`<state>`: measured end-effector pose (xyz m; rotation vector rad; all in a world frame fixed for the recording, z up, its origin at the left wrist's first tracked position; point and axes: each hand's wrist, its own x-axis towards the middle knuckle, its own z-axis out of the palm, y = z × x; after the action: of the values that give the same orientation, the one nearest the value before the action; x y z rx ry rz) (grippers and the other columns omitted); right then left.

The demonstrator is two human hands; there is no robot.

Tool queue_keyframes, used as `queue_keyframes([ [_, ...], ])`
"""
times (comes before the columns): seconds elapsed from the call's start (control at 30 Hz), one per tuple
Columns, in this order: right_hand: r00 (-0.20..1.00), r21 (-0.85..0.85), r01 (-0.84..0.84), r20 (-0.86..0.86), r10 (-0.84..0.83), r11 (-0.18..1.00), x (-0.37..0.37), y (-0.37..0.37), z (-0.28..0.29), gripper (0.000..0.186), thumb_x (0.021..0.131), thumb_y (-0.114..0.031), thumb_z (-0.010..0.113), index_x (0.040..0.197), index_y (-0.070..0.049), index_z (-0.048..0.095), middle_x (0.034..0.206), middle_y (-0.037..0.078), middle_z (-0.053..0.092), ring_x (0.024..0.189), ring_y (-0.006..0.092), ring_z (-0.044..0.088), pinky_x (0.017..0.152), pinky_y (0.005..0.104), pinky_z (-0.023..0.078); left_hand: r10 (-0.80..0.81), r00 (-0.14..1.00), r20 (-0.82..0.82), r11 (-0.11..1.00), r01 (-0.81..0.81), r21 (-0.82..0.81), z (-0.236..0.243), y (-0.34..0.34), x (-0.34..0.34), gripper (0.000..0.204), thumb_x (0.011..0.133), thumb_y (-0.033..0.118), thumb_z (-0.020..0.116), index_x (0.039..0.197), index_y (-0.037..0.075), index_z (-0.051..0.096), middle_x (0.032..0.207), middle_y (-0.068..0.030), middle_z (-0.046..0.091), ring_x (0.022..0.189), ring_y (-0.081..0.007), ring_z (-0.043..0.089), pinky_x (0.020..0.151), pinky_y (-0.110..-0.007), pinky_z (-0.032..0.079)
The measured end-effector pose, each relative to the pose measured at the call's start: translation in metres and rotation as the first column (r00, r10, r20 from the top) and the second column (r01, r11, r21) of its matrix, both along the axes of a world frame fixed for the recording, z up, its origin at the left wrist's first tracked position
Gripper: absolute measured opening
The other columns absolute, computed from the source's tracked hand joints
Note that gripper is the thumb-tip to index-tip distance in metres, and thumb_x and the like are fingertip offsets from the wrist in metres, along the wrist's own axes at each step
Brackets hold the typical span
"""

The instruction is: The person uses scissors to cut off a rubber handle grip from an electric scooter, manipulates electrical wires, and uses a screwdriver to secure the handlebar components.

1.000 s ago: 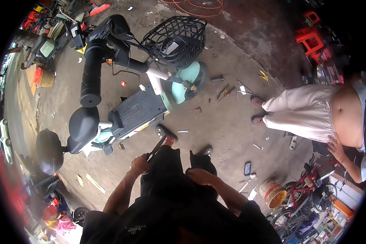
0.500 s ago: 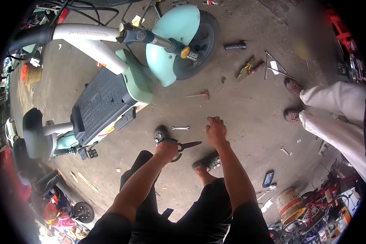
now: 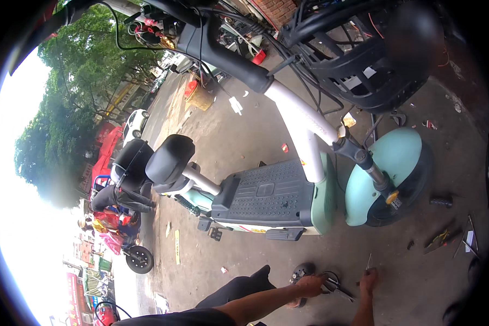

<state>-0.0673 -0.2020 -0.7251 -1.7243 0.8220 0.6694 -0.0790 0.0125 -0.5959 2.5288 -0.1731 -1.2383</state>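
My left hand [image 3: 308, 286] is closed round the handles of dark scissors [image 3: 332, 283], their blades pointing right and toward the lower edge. Beside it on the right, my right hand [image 3: 369, 279] grips a small red-handled tool with a thin metal shaft [image 3: 370, 261] standing up from the fist; its tip is too small to make out. Just beyond both hands stands a mint-green and white electric scooter [image 3: 261, 195] with a black footboard. A dark clog [image 3: 301, 271] on my foot shows behind the left hand.
Pliers [image 3: 444, 237] and a black cylindrical tool [image 3: 441, 201] lie on the floor at right, near the scooter's front wheel [image 3: 413, 201]. A black basket [image 3: 364, 76] hangs at the scooter's front. A bent-over person [image 3: 130, 195] is at the left by a street.
The view has swung up and left, bringing the whole scooter and the street in. My right hand, empty before, now holds the red-handled tool that lay on the floor. The scissors stay in my left.
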Motion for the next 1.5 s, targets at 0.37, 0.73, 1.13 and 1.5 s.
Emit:
queue_keyframes([
  [0.37, 0.795, 0.587, 0.43, 0.115, -0.596, 0.686, -0.054, 0.074, 0.351, 0.015, 0.079, -0.013, 0.06, 0.086, 0.0, 0.057, 0.078, 0.01, 0.061, 0.067, 0.0203, 0.06, 0.056, 0.0333, 0.052, 0.224, 0.96, 0.168, 0.876, -0.123, -0.466, 0.282, -0.013, -0.04, 0.054, 0.084, 0.02, 0.062, 0.133, 0.011, 0.042, 0.118, -0.0162, 0.058, 0.108, -0.0346, 0.057, 0.089, -0.041, 0.048],
  [0.73, 0.677, -0.122, -0.276, 0.679, 0.283, 0.953, 0.085, 0.084, 0.641, 0.023, 0.084, -0.019, 0.068, 0.097, -0.002, 0.059, 0.08, 0.006, 0.062, 0.072, 0.0192, 0.058, 0.069, 0.033, 0.048, 0.804, 0.587, 0.098, 0.44, -0.475, -0.762, 0.478, 0.002, 0.008, 0.044, 0.089, 0.028, 0.059, 0.127, 0.011, 0.048, 0.1, -0.0166, 0.065, 0.09, -0.0376, 0.063, 0.074, -0.041, 0.05],
  [1.13, 0.792, 0.702, -0.443, 0.598, -0.123, 0.558, 0.25, 0.107, 0.796, 0.056, 0.097, -0.045, 0.04, 0.129, 0.001, 0.046, 0.126, 0.014, 0.054, 0.115, 0.0257, 0.053, 0.094, 0.0409, 0.045, 0.979, 0.194, -0.059, 0.079, -0.632, -0.771, 0.514, 0.051, 0.037, 0.034, 0.088, 0.011, 0.056, 0.12, 0.001, 0.053, 0.109, -0.0159, 0.065, 0.104, -0.0238, 0.062, 0.086, -0.032, 0.048],
  [1.5, 0.873, 0.873, -0.228, 0.379, -0.307, 0.431, 0.268, 0.124, 0.808, 0.027, 0.086, -0.009, 0.058, 0.107, 0.006, 0.048, 0.097, 0.01, 0.052, 0.088, 0.0201, 0.052, 0.076, 0.0317, 0.049, 0.977, 0.067, -0.204, -0.08, -0.769, -0.635, 0.427, 0.062, 0.009, 0.034, 0.088, 0.002, 0.054, 0.122, -0.004, 0.051, 0.112, -0.0179, 0.061, 0.112, -0.0236, 0.058, 0.093, -0.031, 0.044],
])
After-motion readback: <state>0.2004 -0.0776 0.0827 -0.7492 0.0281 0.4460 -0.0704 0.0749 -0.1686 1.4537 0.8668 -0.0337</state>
